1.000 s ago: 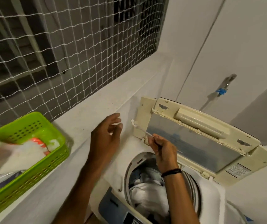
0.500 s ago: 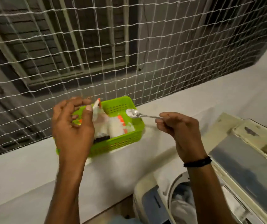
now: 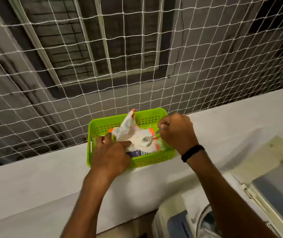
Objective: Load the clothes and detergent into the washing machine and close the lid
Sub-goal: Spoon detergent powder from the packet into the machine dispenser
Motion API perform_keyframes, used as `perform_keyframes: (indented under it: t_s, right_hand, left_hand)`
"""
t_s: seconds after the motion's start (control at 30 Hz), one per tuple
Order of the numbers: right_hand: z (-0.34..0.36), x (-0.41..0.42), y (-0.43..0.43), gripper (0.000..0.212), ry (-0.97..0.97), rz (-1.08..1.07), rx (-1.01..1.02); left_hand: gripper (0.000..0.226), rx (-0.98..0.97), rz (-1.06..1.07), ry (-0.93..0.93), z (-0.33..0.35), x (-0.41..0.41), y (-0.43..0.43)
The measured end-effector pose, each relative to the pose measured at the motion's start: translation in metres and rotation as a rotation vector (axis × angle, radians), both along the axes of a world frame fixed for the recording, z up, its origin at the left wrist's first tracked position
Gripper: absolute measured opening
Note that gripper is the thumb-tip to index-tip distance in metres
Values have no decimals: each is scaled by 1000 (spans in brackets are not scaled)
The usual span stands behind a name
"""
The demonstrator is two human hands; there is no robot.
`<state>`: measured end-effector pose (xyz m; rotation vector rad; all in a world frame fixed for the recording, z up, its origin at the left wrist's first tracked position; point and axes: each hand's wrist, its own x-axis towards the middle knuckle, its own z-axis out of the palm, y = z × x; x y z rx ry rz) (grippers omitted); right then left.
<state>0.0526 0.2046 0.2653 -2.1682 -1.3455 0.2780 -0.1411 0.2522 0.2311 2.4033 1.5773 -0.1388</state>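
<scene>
While the detergent packet (image 3: pixel 133 134) lies open in the green basket (image 3: pixel 154 160) at the centre of the frame, I am taking powder from it with the spoon (image 3: pixel 147 140), and the step goes well only if the packet mouth is held wide and steady. My left hand (image 3: pixel 110 158) presses down on the near left edge of the packet, fingers closed on the wrapper to pin it against the basket floor. My right hand (image 3: pixel 176 132) is clenched around the spoon handle, with the bowl resting on the white powder just right of the packet's centre. For a clean scoop I judge that the bowl should be pushed under the powder at a shallow angle, then lifted level, not heaped, since loose grains would spill on the white ledge (image 3: pixel 223 121) that carries the basket. The raised flap of the packet, toward the upper middle of the frame, should be kept clear of the spoon's path. The washing machine (image 3: pixel 176 219) sits at the lower right of the frame, its lid (image 3: pixel 277 191) raised, with pale clothes (image 3: pixel 204 232) partly visible in the drum beside my right forearm. The carry from basket to drum should be short and low. A white net (image 3: pixel 137 66) spans the opening behind the ledge.
</scene>
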Motion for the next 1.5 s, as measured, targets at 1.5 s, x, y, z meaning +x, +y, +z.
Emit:
perform_keyframes:
  t_s: [1.5]
  right_hand:
    - [-9, 11, 0, 23, 364, -172, -19]
  left_hand:
    - [26, -122, 141, -394, 21, -14, -13]
